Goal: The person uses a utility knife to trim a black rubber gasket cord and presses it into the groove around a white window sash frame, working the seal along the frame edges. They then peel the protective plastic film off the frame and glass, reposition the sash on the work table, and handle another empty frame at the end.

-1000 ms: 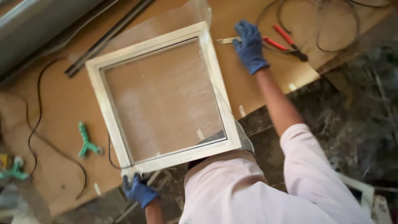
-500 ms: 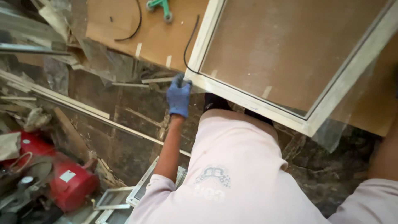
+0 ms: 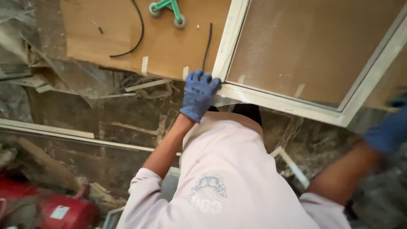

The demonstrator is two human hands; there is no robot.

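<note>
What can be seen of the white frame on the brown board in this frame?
The white frame is a rectangular window-like frame of pale, off-white bars, scuffed and dusty, with a clear pane through which the brown board shows. It lies flat on that board, skewed, its near corner overhanging the edge. Small pale tabs sit along its inner edge. The left hand, in a blue glove, grips its lower left corner. The right hand, blurred, is near the lower right corner; contact cannot be told.

Head camera looks steeply down (close) over the workbench (image 3: 169,46)
</note>
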